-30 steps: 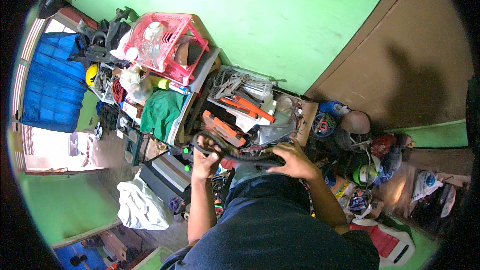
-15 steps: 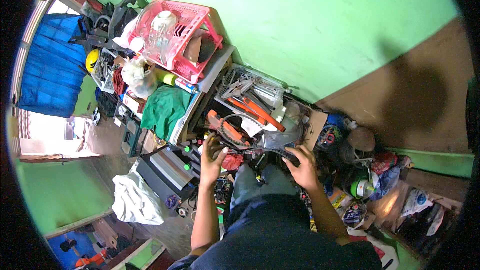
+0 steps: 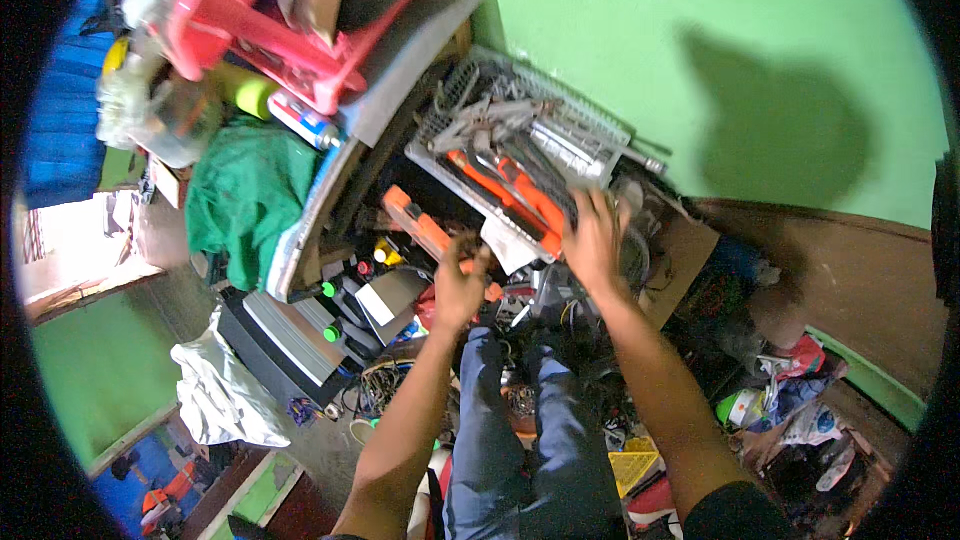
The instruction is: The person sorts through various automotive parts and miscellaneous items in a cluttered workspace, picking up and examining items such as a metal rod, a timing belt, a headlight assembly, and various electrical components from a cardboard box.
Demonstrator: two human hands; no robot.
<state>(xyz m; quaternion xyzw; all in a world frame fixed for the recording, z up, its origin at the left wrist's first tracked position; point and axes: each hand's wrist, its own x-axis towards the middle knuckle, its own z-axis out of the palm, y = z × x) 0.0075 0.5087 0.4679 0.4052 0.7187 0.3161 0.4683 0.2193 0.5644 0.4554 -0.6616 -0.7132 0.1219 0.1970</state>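
Note:
My left hand (image 3: 461,290) is over an orange tool (image 3: 421,224) with a long body, part of which passes behind my fingers. Those fingers are bent and smeared by motion, so whether they grip it cannot be told. Farther right, my right hand (image 3: 597,245) reaches to the near edge of a white wire basket (image 3: 590,118), its fingers stretched and somewhat apart. Beside its thumb lie orange-handled tools (image 3: 530,195), resting in the basket among grey metal parts (image 3: 495,125). A white paper piece (image 3: 508,245) lies between my hands.
At upper left a pink plastic rack (image 3: 270,50) stands on a table, with a green cloth (image 3: 250,200) hanging near its edge. Green-capped bottles (image 3: 340,310) and a white sack (image 3: 225,390) are at left. A cardboard piece (image 3: 680,265) stands right of my right hand.
My view has shifted closer to the basket. Both hands have moved forward, the right one up to the basket. The dark curved strip held between them before no longer shows stretched between them.

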